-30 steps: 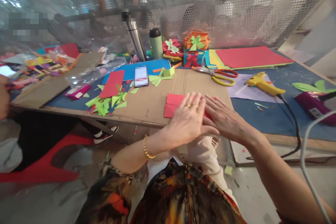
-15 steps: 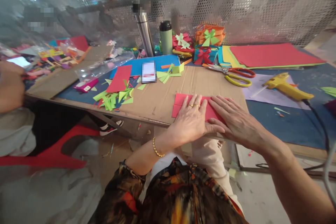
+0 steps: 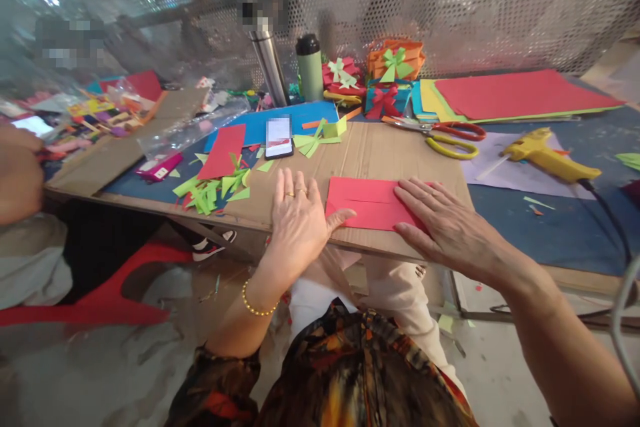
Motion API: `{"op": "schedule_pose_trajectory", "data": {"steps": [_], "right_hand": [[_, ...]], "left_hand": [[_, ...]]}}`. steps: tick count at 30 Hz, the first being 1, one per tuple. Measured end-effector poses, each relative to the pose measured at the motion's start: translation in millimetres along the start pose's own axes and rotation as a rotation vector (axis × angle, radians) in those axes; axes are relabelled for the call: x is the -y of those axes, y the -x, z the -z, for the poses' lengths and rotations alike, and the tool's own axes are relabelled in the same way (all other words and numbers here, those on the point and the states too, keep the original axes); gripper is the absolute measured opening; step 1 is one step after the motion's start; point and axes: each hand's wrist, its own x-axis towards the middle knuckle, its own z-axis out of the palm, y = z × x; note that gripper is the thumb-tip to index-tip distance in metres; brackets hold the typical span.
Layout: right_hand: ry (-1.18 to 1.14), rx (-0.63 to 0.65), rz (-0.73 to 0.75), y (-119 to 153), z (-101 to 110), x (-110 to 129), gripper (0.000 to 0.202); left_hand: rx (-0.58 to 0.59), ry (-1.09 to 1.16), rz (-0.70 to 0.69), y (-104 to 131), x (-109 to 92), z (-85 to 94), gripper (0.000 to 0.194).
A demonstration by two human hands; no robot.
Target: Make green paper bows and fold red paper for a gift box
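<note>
A folded piece of red paper (image 3: 367, 207) lies flat on the brown cardboard (image 3: 390, 153) at the table's front edge, a seam running across its upper part. My right hand (image 3: 437, 217) rests flat over the paper's right end, fingers stretched out. To the left is my left hand (image 3: 300, 213), its fingers extended over the cardboard and its thumb reaching over the paper's lower left corner. Whether that thumb touches the paper I cannot tell. Neither hand grips anything.
Scissors (image 3: 440, 135) and a yellow glue gun (image 3: 550, 153) lie to the right. Green paper scraps (image 3: 207, 193) and a phone (image 3: 279, 137) lie left. Behind stand a steel flask (image 3: 270, 67), a green bottle (image 3: 310, 70) and red sheets (image 3: 525, 93). Another person's arm (image 3: 20, 173) shows far left.
My left hand has slid leftward off the middle of the red paper, uncovering most of it. My right hand stays on the right end. The view has shifted slightly.
</note>
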Motion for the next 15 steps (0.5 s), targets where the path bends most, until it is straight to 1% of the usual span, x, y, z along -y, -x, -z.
{"op": "schedule_pose_trajectory", "data": {"steps": [2,3,4,5,7,8,10,15], "right_hand": [[-0.001,0.010,-0.005,0.0,-0.6,-0.9,0.066],[-0.001,0.019,-0.005,0.1,-0.9,-1.6,0.067],[0.000,0.029,-0.004,0.2,-1.1,-2.4,0.069],[-0.001,0.039,-0.002,0.2,-1.0,-3.1,0.071],[0.002,0.054,-0.002,0.0,0.1,-4.0,0.074],[0.008,0.060,-0.003,-0.3,1.2,-3.9,0.075],[0.025,0.074,-0.003,-1.5,3.9,-2.6,0.075],[0.047,0.109,-0.004,-1.2,9.5,0.3,0.072]], "left_hand": [[-0.073,0.030,-0.041,-3.1,-10.4,0.3,0.109],[-0.078,0.055,-0.106,-6.0,-19.2,-2.1,0.105],[-0.047,0.075,-0.178,-9.4,-29.0,-5.7,0.102],[0.020,0.086,-0.234,-12.8,-38.5,-10.1,0.101],[0.165,0.113,-0.264,-18.2,-52.9,-18.4,0.105],[0.215,0.123,-0.260,-19.7,-56.8,-21.4,0.109],[0.254,0.138,-0.245,-20.8,-58.8,-24.2,0.113],[0.261,0.150,-0.244,-18.8,-53.2,-21.3,0.112]]}}
